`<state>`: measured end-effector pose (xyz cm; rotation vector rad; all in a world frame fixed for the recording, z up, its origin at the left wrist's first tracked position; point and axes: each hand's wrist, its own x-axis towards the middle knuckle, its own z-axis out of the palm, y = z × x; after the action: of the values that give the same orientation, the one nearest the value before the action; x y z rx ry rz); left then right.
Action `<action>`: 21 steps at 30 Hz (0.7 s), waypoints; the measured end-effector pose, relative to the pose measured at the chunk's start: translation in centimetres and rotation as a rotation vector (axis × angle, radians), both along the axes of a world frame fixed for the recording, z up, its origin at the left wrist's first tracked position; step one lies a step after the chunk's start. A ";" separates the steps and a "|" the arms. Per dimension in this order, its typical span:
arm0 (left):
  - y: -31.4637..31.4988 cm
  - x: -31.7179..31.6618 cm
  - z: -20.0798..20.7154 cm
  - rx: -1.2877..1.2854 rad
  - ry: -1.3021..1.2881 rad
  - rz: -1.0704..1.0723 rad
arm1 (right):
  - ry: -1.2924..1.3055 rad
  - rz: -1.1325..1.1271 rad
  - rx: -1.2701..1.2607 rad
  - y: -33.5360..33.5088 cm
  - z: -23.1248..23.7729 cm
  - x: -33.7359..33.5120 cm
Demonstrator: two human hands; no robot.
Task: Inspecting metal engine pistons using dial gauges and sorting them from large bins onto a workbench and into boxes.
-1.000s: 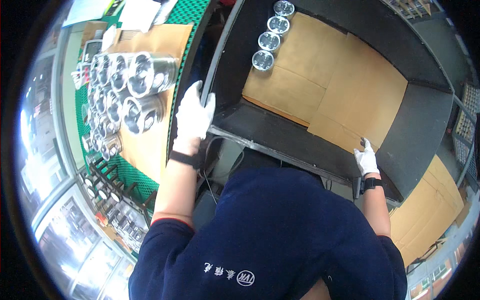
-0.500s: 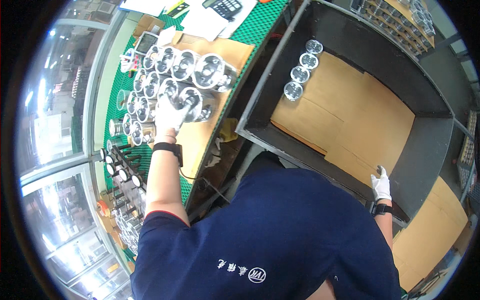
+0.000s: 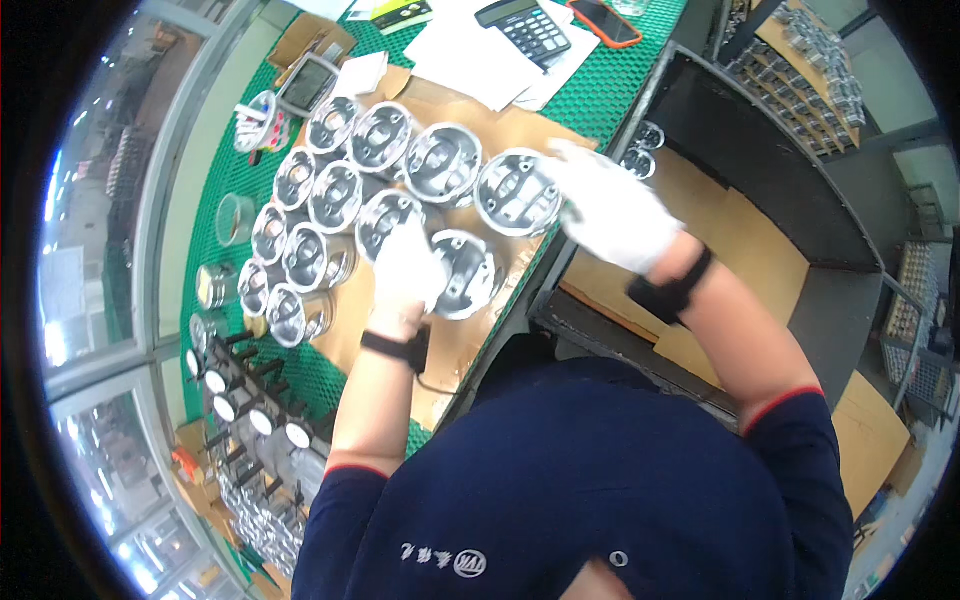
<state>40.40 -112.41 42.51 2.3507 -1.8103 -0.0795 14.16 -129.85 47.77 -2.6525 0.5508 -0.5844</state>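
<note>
Metal engine pistons stand in rows on brown cardboard at the left, hollow ends facing up. My left hand (image 3: 408, 268), in a white glove, is closed at the left side of the nearest piston (image 3: 468, 275), its fingers lying between that one and the piston (image 3: 388, 222) behind it. The gloved right hand (image 3: 615, 208) is at the right rim of the end piston (image 3: 518, 193). Its fingers are stretched out and somewhat blurred, and the far wall of that piston is hidden from view.
Right of the bench stands a dark metal bin (image 3: 835, 310) lined with cardboard, a few pistons (image 3: 640, 160) along its left side. Dial gauges (image 3: 262, 422) on a stand are at lower left. A calculator (image 3: 525, 28), phone (image 3: 605, 22) and papers (image 3: 465, 60) lie at the back.
My right hand has swung from the bin's near right corner across to the end piston on the bench. The left hand stays among the pistons. The whole view has shifted.
</note>
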 end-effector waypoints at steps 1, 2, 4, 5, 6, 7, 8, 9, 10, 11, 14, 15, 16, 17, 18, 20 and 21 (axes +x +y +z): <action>0.2 0.1 0.3 0.129 0.022 0.102 | 0.008 0.060 -0.134 -0.8 -1.6 2.8; 0.7 0.3 1.1 0.208 0.072 0.124 | 0.100 0.119 -0.143 -1.1 -2.0 5.1; 1.9 0.4 2.5 0.396 0.078 0.141 | 0.220 0.133 -0.066 -2.1 -4.2 8.9; 3.0 0.5 3.0 0.424 0.072 0.130 | 0.368 0.125 0.016 -2.2 -3.1 10.1; 4.3 0.5 3.1 0.300 0.012 0.037 | 0.370 0.134 0.057 -3.1 -4.8 10.8; 5.5 0.6 3.5 0.376 0.026 0.074 | 0.335 0.134 0.079 -3.1 -5.0 11.3; 6.4 0.8 4.0 0.410 0.068 0.083 | 0.300 0.133 0.100 -3.0 -4.9 11.5; 7.7 0.8 3.7 0.443 0.034 0.134 | 0.338 0.138 0.194 -2.9 -4.6 12.1; 8.6 0.7 3.3 0.478 0.000 0.182 | 0.339 0.158 0.202 -2.9 -4.7 12.3; 8.6 0.7 3.1 0.507 0.017 0.195 | 0.320 0.168 0.221 -3.0 -5.1 12.2; 9.2 1.0 1.6 0.437 -0.033 0.191 | 0.375 0.133 0.408 -1.7 -2.8 13.0; 8.4 1.3 1.4 0.417 0.014 0.192 | 0.294 0.098 0.383 -1.6 -4.8 12.9; 6.5 0.7 3.8 0.481 0.056 0.124 | 0.272 0.051 0.441 -1.5 -5.1 13.0; 5.0 -0.8 3.9 0.473 0.075 0.079 | 0.157 0.042 0.437 -1.0 -6.8 13.7; 5.3 -0.9 3.7 0.490 0.080 0.064 | 0.210 0.042 0.361 -0.4 -5.2 13.8; 6.3 -0.5 3.5 0.517 0.072 0.015 | 0.174 -0.034 0.388 0.5 -5.9 14.6; 6.4 -0.4 3.4 0.528 0.062 0.008 | 0.144 -0.036 0.337 0.8 -6.1 14.8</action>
<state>39.99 -105.98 45.88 2.6444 -1.9313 -0.7008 28.98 -129.01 41.64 -2.3787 0.6741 -0.2807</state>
